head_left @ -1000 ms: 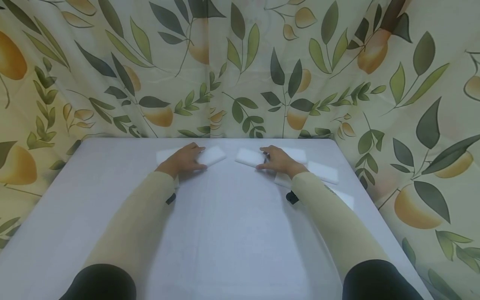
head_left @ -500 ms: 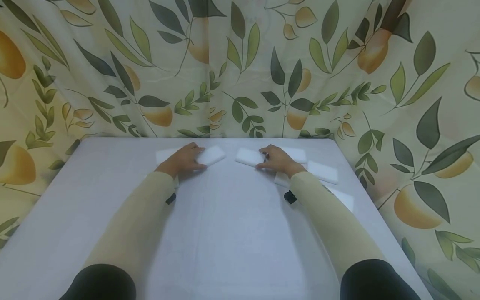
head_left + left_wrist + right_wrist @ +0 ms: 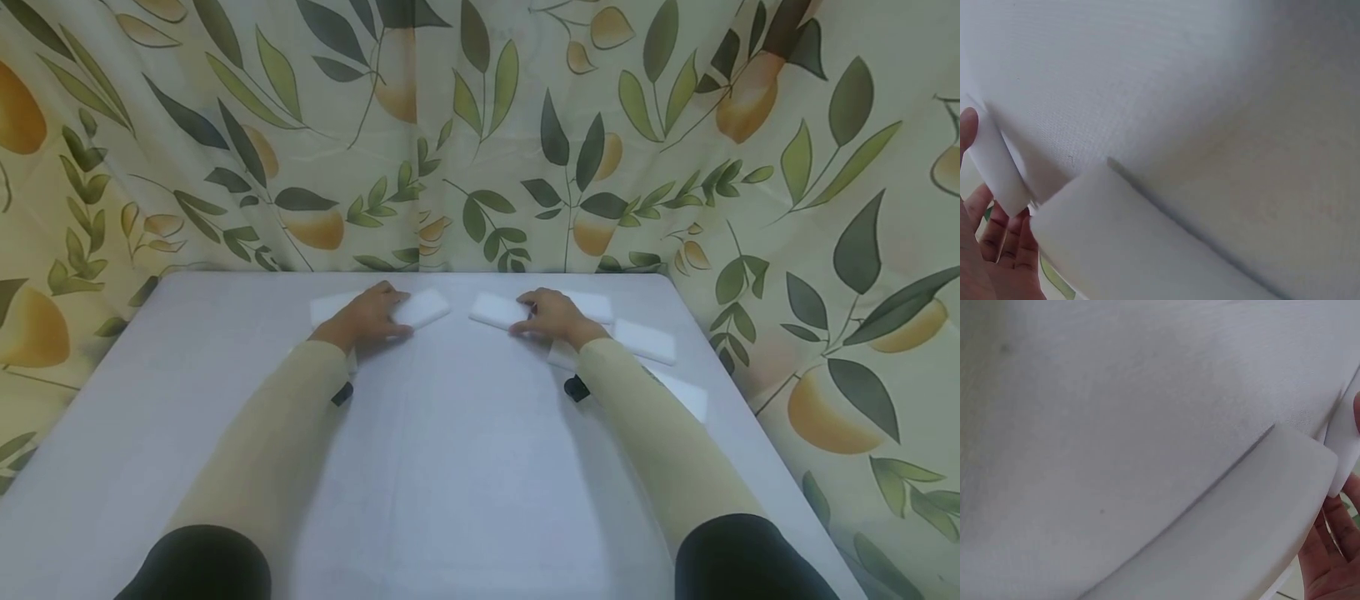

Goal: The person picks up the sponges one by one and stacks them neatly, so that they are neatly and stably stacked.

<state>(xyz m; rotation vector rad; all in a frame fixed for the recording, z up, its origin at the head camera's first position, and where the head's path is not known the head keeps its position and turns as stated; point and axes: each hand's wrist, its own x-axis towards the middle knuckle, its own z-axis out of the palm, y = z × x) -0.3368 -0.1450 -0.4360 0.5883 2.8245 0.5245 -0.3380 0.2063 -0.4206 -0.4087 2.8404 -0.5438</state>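
Observation:
My left hand (image 3: 367, 315) grips one end of a white rectangular pad (image 3: 422, 309), which looks like foam, near the table's far edge. Facing it, my right hand (image 3: 555, 317) holds a similar white pad (image 3: 497, 312) between thumb and fingers. A gap separates the two held pads. In the left wrist view, the gripped pad (image 3: 999, 165) lies between thumb and fingers, beyond another pad (image 3: 1147, 244) on the cloth. The right wrist view shows part of its held pad (image 3: 1346, 437) at the right edge, and a nearer pad (image 3: 1229, 519).
Another pad (image 3: 328, 307) lies partly behind the left hand. Around the right forearm are several more: one pad (image 3: 592, 307) at the back, one pad (image 3: 647, 342) further right, one pad (image 3: 686, 396) nearer. A white cloth (image 3: 450, 467) covers the table; a leaf-patterned curtain (image 3: 300, 167) hangs behind.

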